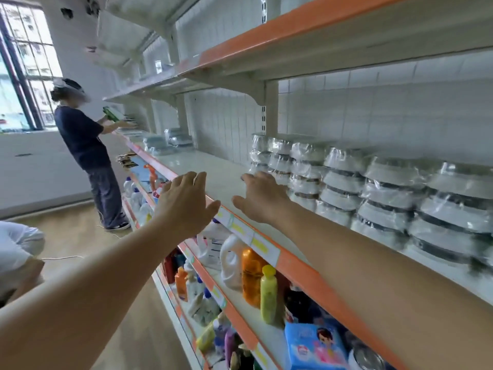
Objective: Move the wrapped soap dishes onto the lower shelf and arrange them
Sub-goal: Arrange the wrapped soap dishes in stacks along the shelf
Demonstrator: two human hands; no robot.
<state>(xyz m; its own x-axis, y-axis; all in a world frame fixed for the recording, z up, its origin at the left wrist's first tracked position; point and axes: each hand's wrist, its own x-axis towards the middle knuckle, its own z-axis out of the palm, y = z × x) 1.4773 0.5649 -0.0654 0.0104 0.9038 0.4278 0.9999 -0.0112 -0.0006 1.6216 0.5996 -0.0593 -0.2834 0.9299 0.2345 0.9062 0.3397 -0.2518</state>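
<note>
Head view, landmark: the orange-edged shelf that runs across in front of you.
Your left hand: reached out just above the shelf's front edge, back of the hand toward you, fingers straight and loosely spread, thumb out to the right; it holds nothing, and whether the palm touches the edge you cannot tell.
Your right hand: stretched over the bare shelf board past the edge, fingers extended and a little apart, thumb out to the left, gripping nothing; the fingertips lie just beside the nearest stack, and whether they touch it cannot be told.
Wrapped soap dishes: on that same shelf, at its back right against the white tiled wall, standing in several stacks side by side, each in clear film; the row runs off to the right.
More wrapped packs: far down the shelf to the left, blurred.
Bottles: white, orange and yellow ones on the level just below the shelf.
Another person: standing at the shelf's far left end, hands at the shelf.
Upper shelf: directly above, also orange-edged.
</note>
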